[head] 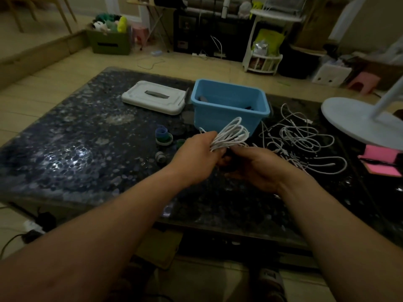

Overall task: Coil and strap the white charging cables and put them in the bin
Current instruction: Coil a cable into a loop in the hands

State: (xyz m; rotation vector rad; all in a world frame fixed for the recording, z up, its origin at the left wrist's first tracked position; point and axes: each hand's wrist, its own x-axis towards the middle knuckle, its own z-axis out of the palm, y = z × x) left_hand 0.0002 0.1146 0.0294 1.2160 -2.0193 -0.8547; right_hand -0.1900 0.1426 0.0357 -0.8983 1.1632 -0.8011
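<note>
My left hand (196, 154) grips a coiled bundle of white charging cable (233, 134), its loops sticking up in front of the blue bin (229, 118). My right hand (255, 165) is just below and to the right of the coil, fingers curled towards its base around something dark; what it pinches is hidden. A loose tangle of white cables (303, 138) lies on the table right of the bin. The bin stands open with dark items inside. Rolls of strap tape (163, 136) in blue and green sit left of my hands.
The bin's white lid (154, 97) lies on the dark speckled table (76, 149) left of the bin. A white lamp base (357, 120) overhangs the right side, with a pink pad (379, 158) below it. Small round items (161, 157) sit near the tape.
</note>
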